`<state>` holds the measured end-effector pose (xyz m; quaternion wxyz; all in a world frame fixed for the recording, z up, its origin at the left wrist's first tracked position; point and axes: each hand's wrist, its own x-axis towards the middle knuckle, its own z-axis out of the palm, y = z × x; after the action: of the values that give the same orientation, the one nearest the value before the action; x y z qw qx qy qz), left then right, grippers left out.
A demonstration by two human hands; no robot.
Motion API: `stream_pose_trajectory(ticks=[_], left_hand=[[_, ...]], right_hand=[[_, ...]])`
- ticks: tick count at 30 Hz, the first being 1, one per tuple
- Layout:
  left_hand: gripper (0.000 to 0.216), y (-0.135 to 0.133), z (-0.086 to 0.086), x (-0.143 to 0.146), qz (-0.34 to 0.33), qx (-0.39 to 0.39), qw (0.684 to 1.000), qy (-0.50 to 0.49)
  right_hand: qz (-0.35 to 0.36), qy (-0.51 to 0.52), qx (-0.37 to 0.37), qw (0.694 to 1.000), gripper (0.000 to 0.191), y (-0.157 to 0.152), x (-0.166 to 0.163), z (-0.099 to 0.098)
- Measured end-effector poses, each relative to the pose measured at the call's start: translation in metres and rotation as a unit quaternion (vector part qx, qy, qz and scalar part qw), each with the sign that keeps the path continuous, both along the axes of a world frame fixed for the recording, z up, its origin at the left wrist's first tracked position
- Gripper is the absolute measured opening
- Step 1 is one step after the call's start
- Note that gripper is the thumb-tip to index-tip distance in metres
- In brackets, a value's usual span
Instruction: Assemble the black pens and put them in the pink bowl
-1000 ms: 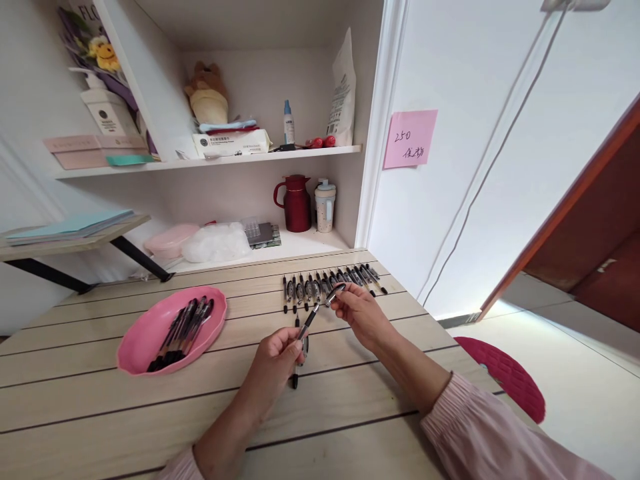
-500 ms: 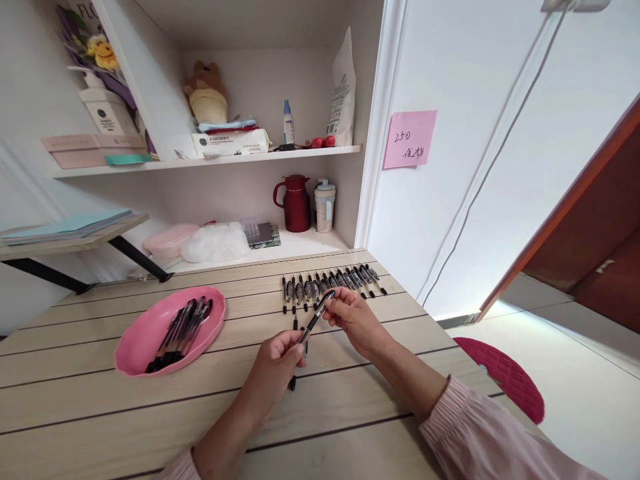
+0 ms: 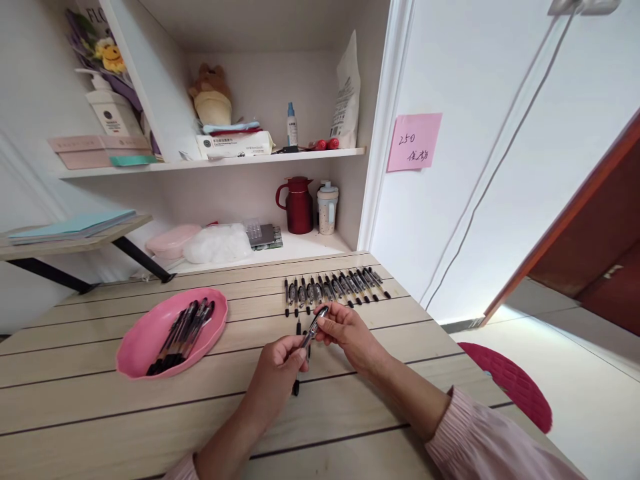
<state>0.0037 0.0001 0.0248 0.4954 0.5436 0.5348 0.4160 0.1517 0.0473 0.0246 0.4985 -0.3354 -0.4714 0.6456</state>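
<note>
My left hand (image 3: pixel 277 365) is closed, pinching the lower end of a black pen (image 3: pixel 312 331). Thumb and fingers of my right hand (image 3: pixel 345 333) grip the same pen at its dark capped end, which tilts up to the right. Below the hands another pen (image 3: pixel 297 388) lies on the table, partly covered by my left hand. Just beyond them runs a row of disassembled pen parts and caps (image 3: pixel 327 290), dark tips pointing away. To the left, a pink scalloped dish (image 3: pixel 131 333) holds several black pens (image 3: pixel 183 333).
The wooden table (image 3: pixel 200 427) meets a white shelf unit behind, where a red jug (image 3: pixel 299 207) and a pale cup (image 3: pixel 327 208) stand. At left is a raised stand (image 3: pixel 90 243) with papers. A red stool seat (image 3: pixel 510 380) sits beyond the right table edge.
My right hand has come down and left, closer to my left hand, and the held pen shows shorter between them. The whole view has shifted slightly.
</note>
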Motion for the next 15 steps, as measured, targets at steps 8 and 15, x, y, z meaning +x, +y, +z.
stream_pose_trajectory(ticks=[8, 15], left_hand=[[0.026, -0.003, 0.003, -0.001, 0.017, 0.073, 0.994, 0.074], [0.030, 0.010, 0.014, -0.015, 0.115, 0.036, 0.992, -0.029]], right_hand=[[-0.022, 0.003, 0.017, 1.000, 0.034, -0.007, -0.007, 0.005], [-0.031, -0.146, 0.094, 0.984, 0.023, 0.003, -0.003, -0.013]])
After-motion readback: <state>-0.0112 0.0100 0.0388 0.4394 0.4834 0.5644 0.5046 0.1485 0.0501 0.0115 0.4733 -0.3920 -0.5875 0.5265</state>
